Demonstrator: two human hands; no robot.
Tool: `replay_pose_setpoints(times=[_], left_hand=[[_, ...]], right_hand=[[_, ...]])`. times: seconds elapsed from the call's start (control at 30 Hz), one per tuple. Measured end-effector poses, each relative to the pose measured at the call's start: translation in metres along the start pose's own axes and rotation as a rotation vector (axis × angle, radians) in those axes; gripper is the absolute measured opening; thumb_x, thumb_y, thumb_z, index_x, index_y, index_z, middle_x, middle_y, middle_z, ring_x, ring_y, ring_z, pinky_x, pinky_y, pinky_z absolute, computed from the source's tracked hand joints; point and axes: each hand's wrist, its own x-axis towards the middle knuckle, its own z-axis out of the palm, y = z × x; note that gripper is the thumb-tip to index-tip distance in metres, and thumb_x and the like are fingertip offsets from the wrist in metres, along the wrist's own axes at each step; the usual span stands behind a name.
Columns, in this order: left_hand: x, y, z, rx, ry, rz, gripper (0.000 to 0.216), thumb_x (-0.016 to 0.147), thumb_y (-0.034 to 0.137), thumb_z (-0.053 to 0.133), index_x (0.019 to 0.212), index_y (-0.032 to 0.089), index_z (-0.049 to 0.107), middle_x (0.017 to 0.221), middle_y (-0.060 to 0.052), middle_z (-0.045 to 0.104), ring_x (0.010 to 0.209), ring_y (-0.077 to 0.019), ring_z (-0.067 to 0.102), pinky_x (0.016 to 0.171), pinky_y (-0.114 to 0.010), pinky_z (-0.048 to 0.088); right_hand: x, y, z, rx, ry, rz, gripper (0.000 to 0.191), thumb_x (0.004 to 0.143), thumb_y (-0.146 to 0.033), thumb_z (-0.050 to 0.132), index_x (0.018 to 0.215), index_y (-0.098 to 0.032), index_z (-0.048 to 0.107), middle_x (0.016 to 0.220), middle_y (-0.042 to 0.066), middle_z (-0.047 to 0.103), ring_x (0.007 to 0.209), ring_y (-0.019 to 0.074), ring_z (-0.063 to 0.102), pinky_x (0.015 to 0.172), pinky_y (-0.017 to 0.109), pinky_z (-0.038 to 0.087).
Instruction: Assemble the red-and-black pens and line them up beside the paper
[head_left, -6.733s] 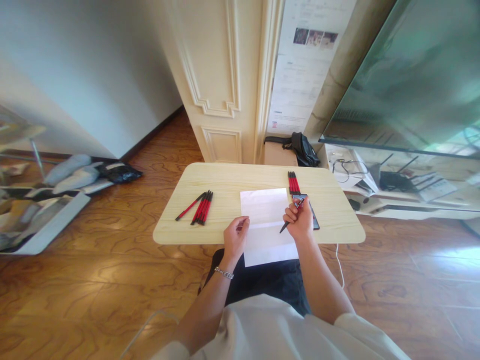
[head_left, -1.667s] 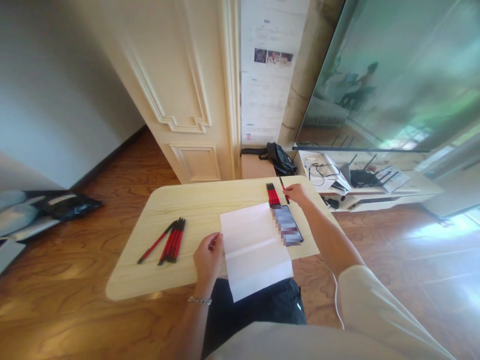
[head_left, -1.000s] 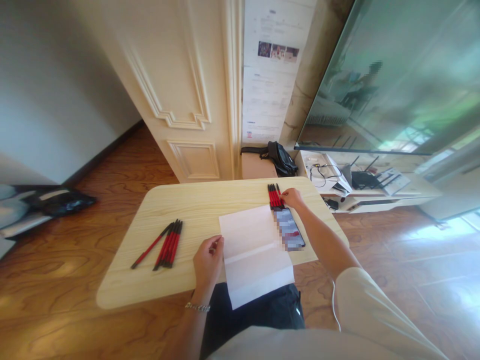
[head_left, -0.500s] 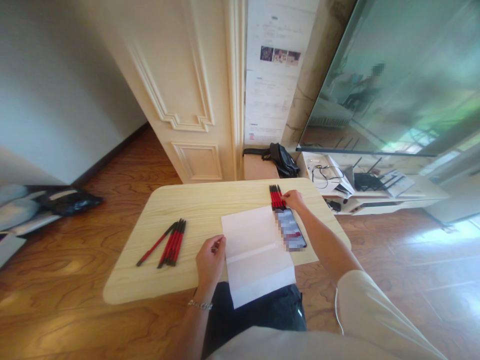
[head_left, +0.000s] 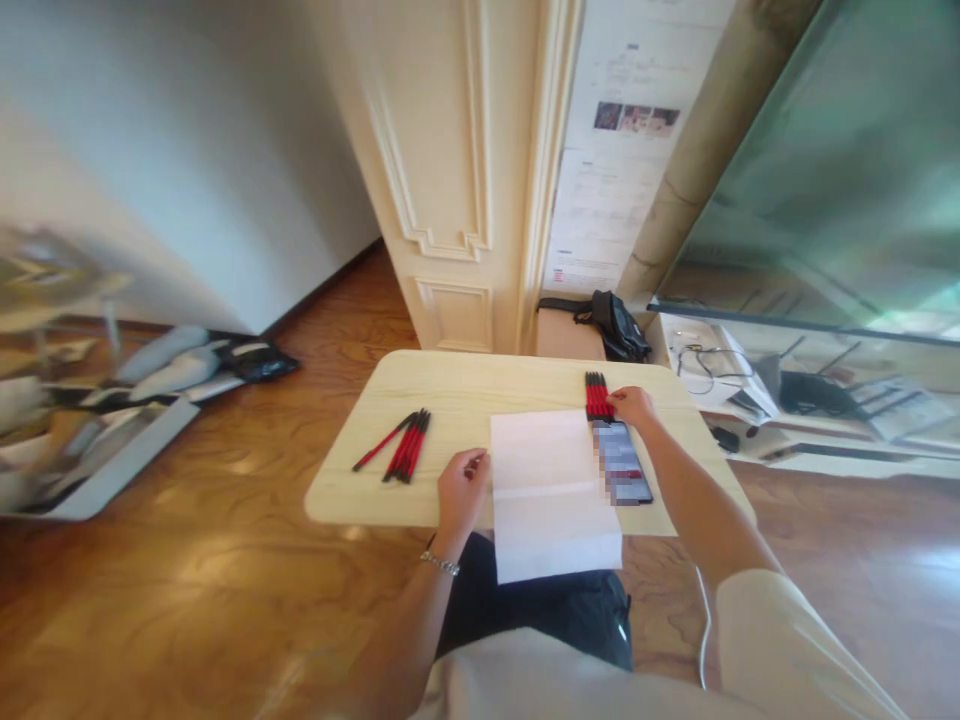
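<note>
A small pale wooden table (head_left: 450, 390) stands in front of me. A white sheet of paper (head_left: 551, 490) lies on it and hangs over the near edge. My left hand (head_left: 461, 485) rests curled at the paper's left edge. My right hand (head_left: 634, 405) reaches to the far right of the table, its fingers touching a bundle of red-and-black pens (head_left: 596, 396). A phone (head_left: 622, 470) lies just this side of that bundle. A second group of red-and-black pens (head_left: 401, 445) lies on the table's left part.
A cream panelled door (head_left: 450, 170) rises behind the table, with a black bag (head_left: 619, 325) on a box beside it. A low white shelf (head_left: 810, 420) with cables and routers stands at the right. Bags and a tray (head_left: 112, 440) lie on the wooden floor at left.
My right hand carried one pen from over the paper to the far bundle and laid it there. My head has now swung left; the left hand stayed at the paper.
</note>
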Motion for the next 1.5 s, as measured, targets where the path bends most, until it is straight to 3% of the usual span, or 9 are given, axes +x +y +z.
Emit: replay_pose_setpoints(times=[0.23, 0.37, 0.5, 0.63, 0.83, 0.97, 1.07, 1.27, 1.5], left_hand=[[0.004, -0.018, -0.065, 0.305, 0.085, 0.053, 0.025, 0.088, 0.032, 0.048, 0.096, 0.019, 0.068, 0.091, -0.008, 0.068, 0.077, -0.0181, 0.061, 0.079, -0.032, 0.048], [0.012, -0.026, -0.098, 0.575, 0.103, 0.005, 0.026, 0.088, 0.033, 0.048, 0.094, 0.020, 0.069, 0.090, -0.011, 0.066, 0.084, -0.0216, 0.060, 0.077, -0.032, 0.046], [0.016, -0.025, -0.106, 0.728, 0.053, -0.105, 0.028, 0.088, 0.038, 0.048, 0.092, 0.021, 0.070, 0.089, -0.012, 0.065, 0.082, -0.0227, 0.060, 0.068, -0.031, 0.044], [0.015, -0.023, -0.103, 0.756, 0.022, -0.129, 0.030, 0.087, 0.042, 0.049, 0.089, 0.021, 0.070, 0.088, -0.012, 0.064, 0.082, -0.0239, 0.060, 0.067, -0.031, 0.044], [0.017, -0.018, -0.100, 0.810, -0.045, -0.153, 0.032, 0.086, 0.045, 0.049, 0.088, 0.021, 0.071, 0.089, -0.014, 0.067, 0.083, -0.0281, 0.063, 0.069, -0.036, 0.045], [0.020, -0.010, -0.103, 0.794, -0.079, -0.201, 0.031, 0.083, 0.045, 0.052, 0.084, 0.021, 0.072, 0.086, -0.014, 0.070, 0.081, -0.0277, 0.065, 0.068, -0.035, 0.045], [0.017, -0.003, -0.100, 0.624, -0.106, -0.177, 0.032, 0.083, 0.048, 0.053, 0.084, 0.022, 0.071, 0.086, -0.010, 0.072, 0.080, -0.0235, 0.066, 0.068, -0.030, 0.045], [-0.009, 0.018, -0.058, 0.280, -0.234, -0.078, 0.034, 0.084, 0.049, 0.051, 0.079, 0.021, 0.070, 0.081, -0.004, 0.073, 0.077, -0.0182, 0.066, 0.068, -0.026, 0.044], [-0.034, 0.036, -0.002, 0.263, -0.328, -0.021, 0.032, 0.083, 0.048, 0.054, 0.075, 0.021, 0.070, 0.078, -0.004, 0.071, 0.073, -0.0172, 0.064, 0.065, -0.026, 0.041]], right_hand=[[-0.034, -0.015, 0.007, 0.257, 0.225, -0.085, 0.046, 0.076, -0.049, 0.055, 0.095, -0.012, 0.074, 0.085, 0.015, 0.072, 0.078, 0.0278, 0.064, 0.067, 0.035, 0.044], [-0.099, -0.041, 0.023, 0.509, 0.172, -0.172, 0.054, 0.076, -0.058, 0.053, 0.097, -0.012, 0.072, 0.087, 0.014, 0.072, 0.075, 0.0244, 0.064, 0.067, 0.033, 0.046], [-0.165, -0.065, 0.040, 0.614, 0.031, -0.202, 0.054, 0.076, -0.063, 0.053, 0.093, -0.014, 0.072, 0.082, 0.011, 0.072, 0.070, 0.0231, 0.063, 0.066, 0.033, 0.047], [-0.199, -0.069, 0.047, 0.686, -0.062, -0.191, 0.052, 0.077, -0.062, 0.055, 0.094, -0.016, 0.071, 0.083, 0.010, 0.072, 0.072, 0.0238, 0.063, 0.066, 0.034, 0.048], [-0.205, -0.056, 0.050, 0.638, -0.061, -0.191, 0.049, 0.080, -0.059, 0.052, 0.094, -0.016, 0.070, 0.086, 0.011, 0.071, 0.073, 0.0238, 0.063, 0.068, 0.035, 0.049], [-0.207, -0.055, 0.051, 0.390, 0.049, -0.378, 0.039, 0.087, -0.047, 0.048, 0.100, -0.018, 0.070, 0.103, 0.011, 0.068, 0.092, 0.0261, 0.060, 0.085, 0.039, 0.045], [-0.213, -0.060, 0.057, 0.158, 0.082, -0.510, 0.032, 0.087, -0.038, 0.051, 0.104, -0.019, 0.070, 0.118, 0.011, 0.062, 0.110, 0.0278, 0.051, 0.096, 0.041, 0.038], [-0.219, -0.080, 0.075, -0.004, 0.061, -0.492, 0.027, 0.087, -0.033, 0.054, 0.107, -0.022, 0.069, 0.126, 0.009, 0.056, 0.112, 0.0265, 0.046, 0.095, 0.038, 0.036], [-0.216, -0.089, 0.082, 0.073, 0.095, -0.494, 0.027, 0.089, -0.027, 0.051, 0.108, -0.018, 0.068, 0.121, 0.011, 0.058, 0.109, 0.0252, 0.047, 0.095, 0.036, 0.038]])
